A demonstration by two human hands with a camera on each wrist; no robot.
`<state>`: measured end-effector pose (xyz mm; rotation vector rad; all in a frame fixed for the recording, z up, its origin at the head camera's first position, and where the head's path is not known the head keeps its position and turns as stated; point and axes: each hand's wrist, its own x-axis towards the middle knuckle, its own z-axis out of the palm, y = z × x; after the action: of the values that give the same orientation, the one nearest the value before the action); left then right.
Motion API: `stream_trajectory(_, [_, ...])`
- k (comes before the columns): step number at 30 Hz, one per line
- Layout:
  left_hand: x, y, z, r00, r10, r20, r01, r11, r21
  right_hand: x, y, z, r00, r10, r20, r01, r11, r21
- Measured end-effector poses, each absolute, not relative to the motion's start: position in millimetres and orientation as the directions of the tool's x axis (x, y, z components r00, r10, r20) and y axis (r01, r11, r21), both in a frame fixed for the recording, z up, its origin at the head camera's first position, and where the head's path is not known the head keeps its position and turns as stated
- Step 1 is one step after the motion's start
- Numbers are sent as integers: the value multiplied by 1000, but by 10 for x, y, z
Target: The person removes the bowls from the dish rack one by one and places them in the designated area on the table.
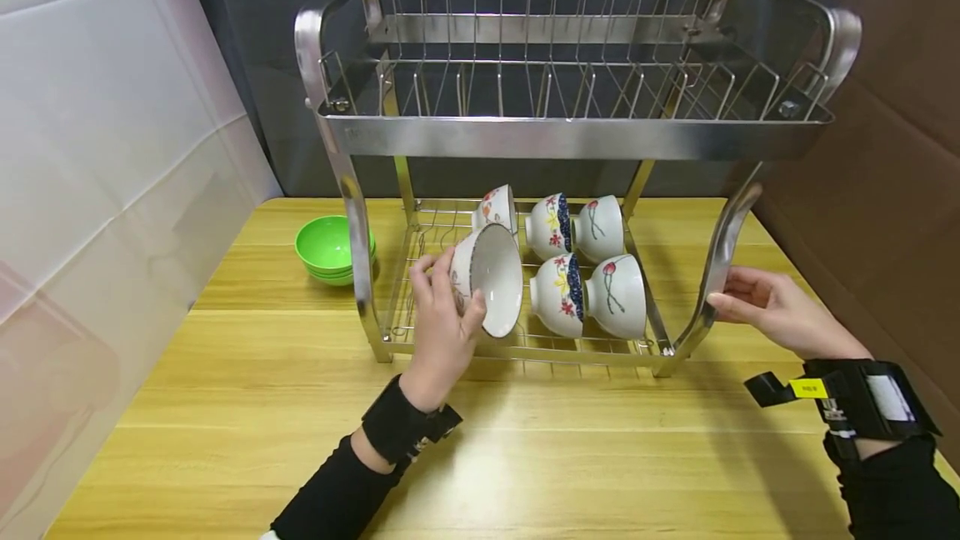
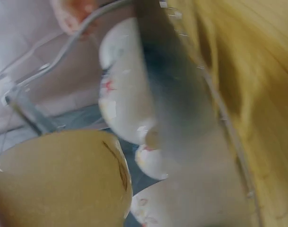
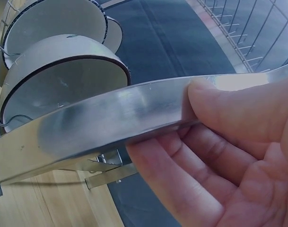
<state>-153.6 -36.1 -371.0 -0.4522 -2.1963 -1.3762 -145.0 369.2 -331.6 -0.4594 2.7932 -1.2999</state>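
My left hand (image 1: 442, 319) holds a white patterned bowl (image 1: 498, 280) by its side, thumb near the rim and fingers behind. The bowl is tilted on its side over the front left of the lower shelf of a metal dish rack (image 1: 577, 140). Whether its edge touches the shelf wires I cannot tell. Beside it several flowered bowls (image 1: 615, 298) stand on edge in two rows. In the left wrist view the bowl (image 2: 58, 179) fills the lower left. My right hand (image 1: 780, 311) pinches the rack's right front leg (image 3: 110, 111) between thumb and fingers.
A stack of green bowls (image 1: 326, 247) stands on the wooden table (image 1: 562, 457), left of the rack. The upper shelf (image 1: 517, 65) carries upright wire dividers. A white sheet (image 1: 120, 148) hangs on the left, and a brown surface (image 1: 885, 148) rises on the right.
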Motion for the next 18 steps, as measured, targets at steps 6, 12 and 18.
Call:
stream_trajectory(6, [-1430,-496,-3685,-870,-35,493,461,298,836,-1441,3690,-3314,-957,-272,100,-252,612,-750])
stream_trajectory(12, [-1282,-657,-3791,-851,-70,521,493,237,837,-1441,3679,-3313,-957,-272,100,-251,608,-753])
stream_trajectory(18, [-1102,-875,-3999,-832,-95,547,532,148,834,-1439,3679,-3311,-959,-267,93,-243,613,-752])
